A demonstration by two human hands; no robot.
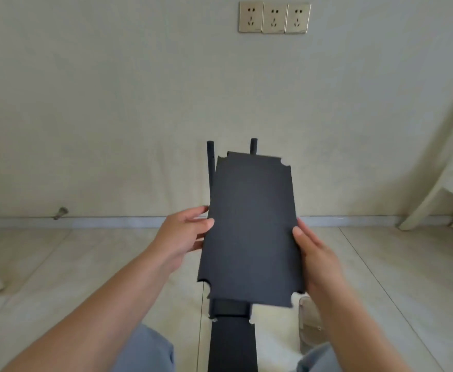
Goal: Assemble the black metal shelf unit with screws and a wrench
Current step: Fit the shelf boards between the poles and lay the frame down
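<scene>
I hold a flat black metal shelf panel (250, 226) with notched corners up in front of me. My left hand (183, 234) grips its left edge, thumb on the face. My right hand (313, 253) grips its right edge, thumb on the face too. Behind the panel stand two black upright poles (210, 170) of the partly built shelf unit, the second pole (254, 146) showing only at its top. Below the panel, another black shelf (232, 342) of the unit runs toward me between my knees. No screws or wrench are visible.
A pale wall with three power sockets (274, 18) is ahead. A white chair or stool (445, 189) stands at the right. A clear plastic item (309, 323) lies on the tiled floor near my right wrist. A small doorstop (60, 212) sits at the left baseboard.
</scene>
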